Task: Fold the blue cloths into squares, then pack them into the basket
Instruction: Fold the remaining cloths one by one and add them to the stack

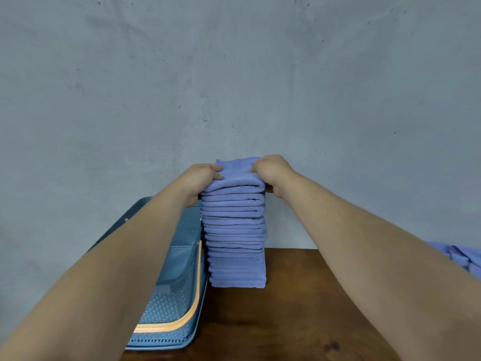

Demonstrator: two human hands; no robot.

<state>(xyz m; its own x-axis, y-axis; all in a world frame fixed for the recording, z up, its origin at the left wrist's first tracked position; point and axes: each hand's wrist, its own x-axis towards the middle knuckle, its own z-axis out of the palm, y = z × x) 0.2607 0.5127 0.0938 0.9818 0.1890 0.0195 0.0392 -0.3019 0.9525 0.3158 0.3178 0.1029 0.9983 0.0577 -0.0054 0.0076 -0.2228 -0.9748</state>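
The stack [235, 238] stands tall on the table [299, 321], with the basket [171, 303] just beside its left side and no gap showing. Right of it the top lies bare up to the loose cloths [463, 256] at the edge. The wall [234, 74] rises behind (gap hidden). The left hand [201, 178] and right hand [273, 173] flank the stack's top, gripping it.

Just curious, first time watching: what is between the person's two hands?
The head view shows the top of the blue cloth stack, gripped between the left hand and the right hand.
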